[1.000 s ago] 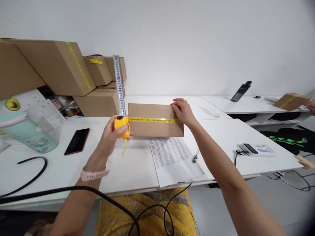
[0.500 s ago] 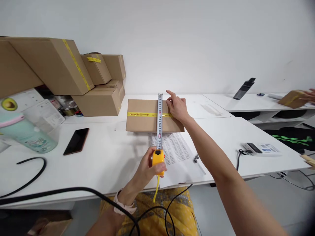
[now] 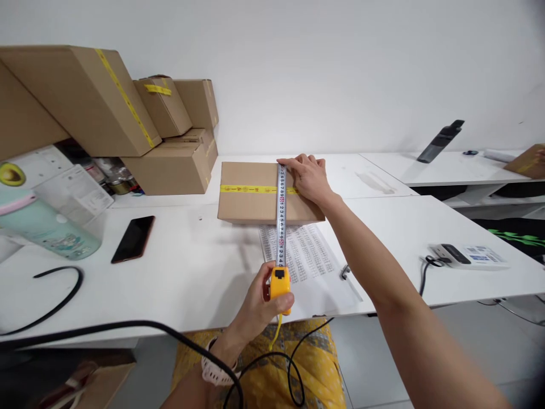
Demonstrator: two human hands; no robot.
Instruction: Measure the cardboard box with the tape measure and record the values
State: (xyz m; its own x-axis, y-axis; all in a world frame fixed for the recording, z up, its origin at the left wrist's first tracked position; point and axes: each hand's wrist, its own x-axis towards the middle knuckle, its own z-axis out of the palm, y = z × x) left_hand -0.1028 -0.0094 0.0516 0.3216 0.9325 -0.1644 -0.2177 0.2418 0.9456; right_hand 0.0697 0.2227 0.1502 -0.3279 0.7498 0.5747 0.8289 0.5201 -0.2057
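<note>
A yellow tape measure [image 3: 280,288] sits in my left hand [image 3: 260,307], with fingers and thumb closed around its case. Its steel blade [image 3: 281,227] runs out away from me, across the top of a cardboard box [image 3: 247,205] with yellow tape along it. My right hand [image 3: 313,179] rests on the box's far right part. Its index finger presses the blade's end at the far edge, and the other fingers are bent and partly hidden. Beneath the blade and the near side of the box lies a printed sheet [image 3: 306,258] of small figures.
Cardboard boxes [image 3: 170,170] are stacked at the left, near a mint tumbler [image 3: 51,227] and a phone [image 3: 133,240]. Black cable [image 3: 128,325] crosses the front edge. At right are a white power strip [image 3: 472,257], a dark bottle [image 3: 440,142] and another box [image 3: 525,162].
My right index finger has come down onto the blade's end at the box's far edge; before, it was raised beside it. The blade and case have shifted slightly right. The view has moved a little.
</note>
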